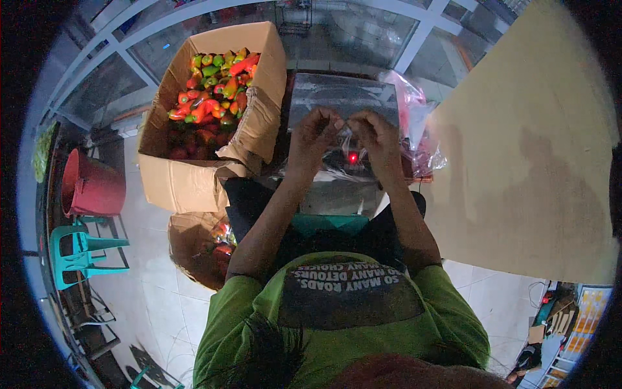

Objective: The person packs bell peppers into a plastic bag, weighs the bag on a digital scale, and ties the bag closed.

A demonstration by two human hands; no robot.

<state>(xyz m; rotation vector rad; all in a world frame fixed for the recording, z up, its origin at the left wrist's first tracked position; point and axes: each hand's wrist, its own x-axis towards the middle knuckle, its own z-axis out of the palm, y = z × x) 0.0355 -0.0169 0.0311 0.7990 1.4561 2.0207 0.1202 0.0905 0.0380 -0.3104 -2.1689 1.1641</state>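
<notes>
My left hand and my right hand are held close together in front of me, fingers bent and pinched. Between them a thin clear plastic bag hangs down, its edge caught in the fingertips of both hands. What the bag holds, if anything, is too dim to make out. Behind and beneath the hands is a flat grey plate that looks like the top of a scale. A small red light glows below my fingers.
A large cardboard box of red and green peppers stands at the left; a smaller carton sits below it. Pink and clear plastic bags lie right of the plate. A tan board fills the right. A red bucket and green chair stand far left.
</notes>
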